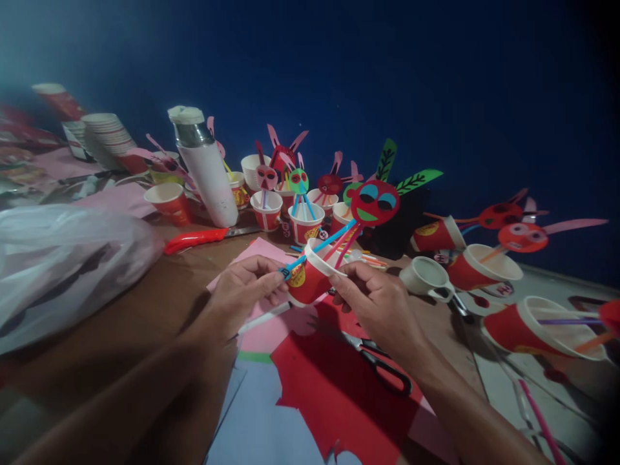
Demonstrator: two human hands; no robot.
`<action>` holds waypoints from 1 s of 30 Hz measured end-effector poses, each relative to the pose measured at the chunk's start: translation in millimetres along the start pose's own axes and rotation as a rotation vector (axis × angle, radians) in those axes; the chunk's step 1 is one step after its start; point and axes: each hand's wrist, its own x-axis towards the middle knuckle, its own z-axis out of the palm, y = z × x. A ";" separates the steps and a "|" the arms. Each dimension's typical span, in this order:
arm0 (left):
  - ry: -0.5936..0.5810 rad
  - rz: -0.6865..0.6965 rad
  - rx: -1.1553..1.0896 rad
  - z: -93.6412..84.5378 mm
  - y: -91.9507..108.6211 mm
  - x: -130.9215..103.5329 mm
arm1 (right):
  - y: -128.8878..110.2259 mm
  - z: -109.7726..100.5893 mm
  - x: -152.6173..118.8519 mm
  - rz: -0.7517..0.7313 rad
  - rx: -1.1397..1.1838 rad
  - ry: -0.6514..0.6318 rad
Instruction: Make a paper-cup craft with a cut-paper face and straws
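Observation:
A red and white paper cup (314, 285) is held up, slightly tilted, between my hands. My right hand (375, 298) is closed on its right side near the rim. A blue straw (322, 245) slopes across the rim, and pink straws (343, 248) rise from inside the cup. Above them is a red paper face (375, 205) with blue-lidded eyes, a green mouth and long green ears (420, 181) with black markings. At the straw's lower left end, my left hand (249, 284) pinches a small blue disc (285, 274) with black marks.
Black-handled scissors (387, 371) lie on red paper (339, 394) below my hands. A red-handled knife (196, 241), a white bottle (208, 174) and a plastic bag (72, 265) are leftward. Several similar cup figures (306, 223) stand behind; a mug (423, 278) is at right.

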 end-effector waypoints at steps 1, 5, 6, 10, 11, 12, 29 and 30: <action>0.004 0.002 0.022 -0.1 0.6 0.5 | 0.5 0.2 0.1 -0.003 -0.007 -0.001; 0.024 -0.006 0.102 -1.8 3.0 2.1 | 2.2 -0.5 0.0 -0.005 -0.030 -0.007; 0.024 -0.007 0.114 -2.2 2.9 2.2 | 2.5 -0.7 0.0 -0.004 -0.028 -0.012; 0.006 0.003 0.136 -2.1 1.0 1.5 | 2.7 0.1 -0.3 0.002 -0.008 -0.024; 0.004 0.007 0.144 -1.7 1.0 1.2 | 2.6 0.6 -0.3 0.006 -0.002 -0.025; 0.004 0.009 0.157 -1.0 1.4 0.9 | 2.5 1.2 -0.4 0.012 0.004 -0.026; -0.010 0.013 0.224 -3.8 -3.6 1.9 | 5.3 7.9 -4.4 0.013 -0.027 -0.069; -0.009 0.011 0.242 -4.0 -3.6 1.5 | 5.3 8.4 -4.4 0.016 -0.019 -0.071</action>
